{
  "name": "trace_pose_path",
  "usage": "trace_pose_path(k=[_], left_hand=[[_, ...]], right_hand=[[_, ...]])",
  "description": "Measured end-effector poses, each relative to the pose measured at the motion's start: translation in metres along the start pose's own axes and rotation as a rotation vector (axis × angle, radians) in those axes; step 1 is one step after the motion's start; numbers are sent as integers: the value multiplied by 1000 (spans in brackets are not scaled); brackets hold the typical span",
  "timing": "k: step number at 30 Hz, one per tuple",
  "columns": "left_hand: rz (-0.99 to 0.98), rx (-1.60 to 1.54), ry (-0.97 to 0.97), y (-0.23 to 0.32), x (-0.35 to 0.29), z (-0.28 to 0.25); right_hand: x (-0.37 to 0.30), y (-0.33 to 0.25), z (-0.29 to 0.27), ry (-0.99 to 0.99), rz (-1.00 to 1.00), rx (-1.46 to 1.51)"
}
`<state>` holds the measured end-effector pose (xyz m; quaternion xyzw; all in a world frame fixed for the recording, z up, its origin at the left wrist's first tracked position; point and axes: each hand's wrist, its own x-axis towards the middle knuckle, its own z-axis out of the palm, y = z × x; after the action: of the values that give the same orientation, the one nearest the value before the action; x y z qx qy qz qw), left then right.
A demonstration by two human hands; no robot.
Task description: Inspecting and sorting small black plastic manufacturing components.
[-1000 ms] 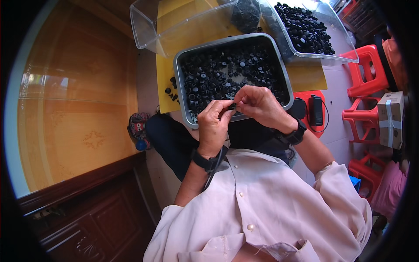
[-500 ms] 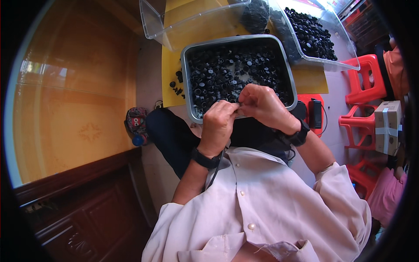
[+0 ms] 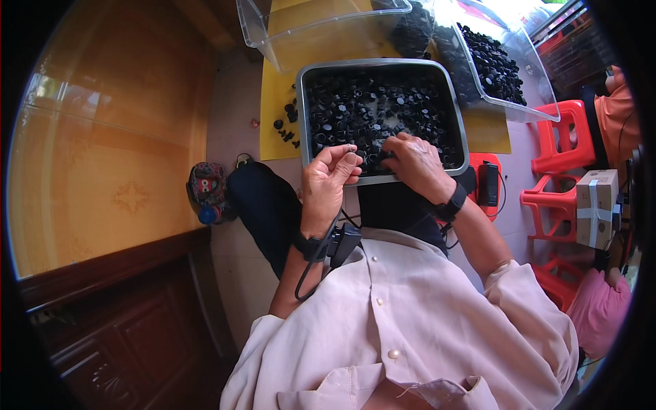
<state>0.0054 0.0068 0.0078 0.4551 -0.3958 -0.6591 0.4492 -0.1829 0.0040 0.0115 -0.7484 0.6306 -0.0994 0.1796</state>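
A grey-rimmed tray [image 3: 379, 63] at my lap holds a heap of small black cap-like parts [image 3: 342, 109]. Over the tray's near left corner, my left hand [image 3: 326, 184] is closed in a pinch, palm side turned up. A tiny light piece [image 3: 352, 148] shows at its fingertips, too small to name. At the near edge of the tray, my right hand [image 3: 420, 164] has its fingers bent down among the parts. Thumb and forefinger come together there around something dark that I cannot make out.
Clear plastic bins [image 3: 328, 27] stand beyond the tray; the right bin [image 3: 540, 75] holds more black parts. Loose black parts [image 3: 279, 124] lie on the yellow sheet [image 3: 273, 147]. Red stools [image 3: 564, 137] and a cardboard box [image 3: 596, 208] are at the right, with a person's pink clothing [image 3: 601, 307].
My hands were together at the tray's near edge and have separated. The left moved left and turned palm up; the right lowered its fingers into the parts. The view shifted slightly.
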Motion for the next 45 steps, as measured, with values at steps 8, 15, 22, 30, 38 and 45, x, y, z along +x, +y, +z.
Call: trace_pose_path(k=[8, 15, 22, 30, 38, 45], left_hand=[[-143, -390, -106, -8, 3, -2], [-228, -634, -209, -15, 9, 8], [-121, -468, -267, -10, 4, 21], [15, 35, -215, 0, 2, 32], [3, -65, -123, 0, 5, 26], [-23, -105, -150, -4, 3, 26]], right_hand=[[-1, -19, -5, 150, 27, 199], [-12, -35, -8, 339, -175, 575], [-15, -20, -10, -94, 322, 1302], [-20, 3, -7, -408, 354, 2040], [-21, 9, -9, -153, 285, 1859], [-22, 1, -3, -17, 211, 1700]])
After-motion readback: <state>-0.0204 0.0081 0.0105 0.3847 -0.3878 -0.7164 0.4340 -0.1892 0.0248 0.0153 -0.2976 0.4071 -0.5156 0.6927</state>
